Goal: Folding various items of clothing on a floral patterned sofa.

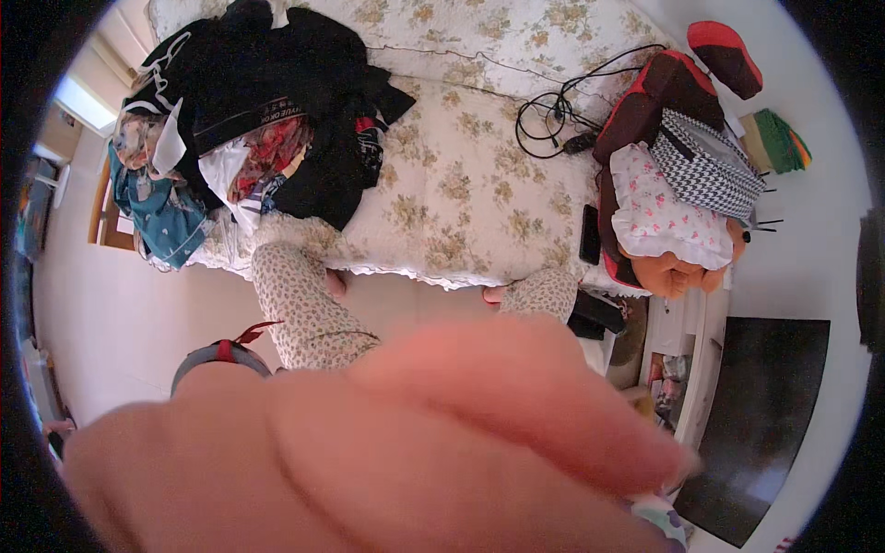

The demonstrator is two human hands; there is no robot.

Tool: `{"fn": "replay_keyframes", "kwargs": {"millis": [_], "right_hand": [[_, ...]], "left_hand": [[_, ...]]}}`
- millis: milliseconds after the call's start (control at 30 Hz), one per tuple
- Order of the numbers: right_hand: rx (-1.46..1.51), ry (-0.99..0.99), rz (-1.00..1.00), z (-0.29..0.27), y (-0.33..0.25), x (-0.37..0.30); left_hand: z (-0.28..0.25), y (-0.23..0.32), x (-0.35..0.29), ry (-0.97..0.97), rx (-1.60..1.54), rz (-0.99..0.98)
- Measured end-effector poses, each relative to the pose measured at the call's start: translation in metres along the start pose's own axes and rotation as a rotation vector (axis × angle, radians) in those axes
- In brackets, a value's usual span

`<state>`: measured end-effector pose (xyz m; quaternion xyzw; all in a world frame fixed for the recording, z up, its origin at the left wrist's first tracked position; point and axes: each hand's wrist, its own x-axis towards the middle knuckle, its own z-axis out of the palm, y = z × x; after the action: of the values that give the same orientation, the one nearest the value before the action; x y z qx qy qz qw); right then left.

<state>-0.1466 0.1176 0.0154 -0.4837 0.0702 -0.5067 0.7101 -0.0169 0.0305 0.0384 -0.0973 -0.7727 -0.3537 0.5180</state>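
Note:
A hand, apparently my left hand (369,452), is very close to the camera and blurred, filling the lower part of the head view. At its left end, a grey band (214,354) with a red ribbon (253,334) circles what looks like the wrist. One thick finger or the thumb reaches toward the right; the other fingers cannot be made out, nor whether they hold anything. A scrap of patterned cloth (660,518) shows below that fingertip. No right hand can be recognised. Behind the hand are legs in leopard-print trousers (300,309).
A floral-covered bed or sofa (452,203) spans the far side. Black clothes (277,83) and a teal garment (159,217) are heaped at left. At right lie a black cable (553,115), a phone (590,235), a houndstooth bag (705,166) and a pink-flowered cushion (668,217).

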Motion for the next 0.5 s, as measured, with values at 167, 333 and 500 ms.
{"fn": "replay_keyframes", "kwargs": {"millis": [167,333,500], "right_hand": [[0.060,0.101,0.326,-0.003,-0.017,-0.010],[-0.135,0.267,0.302,-0.002,-0.010,-0.022],[-0.216,0.442,0.408,-0.026,0.000,-0.042]], "left_hand": [[0.005,0.021,0.001,0.050,0.156,0.099],[0.016,0.034,0.025,0.076,0.329,0.216],[0.034,0.036,0.057,0.065,0.452,0.360]]}}
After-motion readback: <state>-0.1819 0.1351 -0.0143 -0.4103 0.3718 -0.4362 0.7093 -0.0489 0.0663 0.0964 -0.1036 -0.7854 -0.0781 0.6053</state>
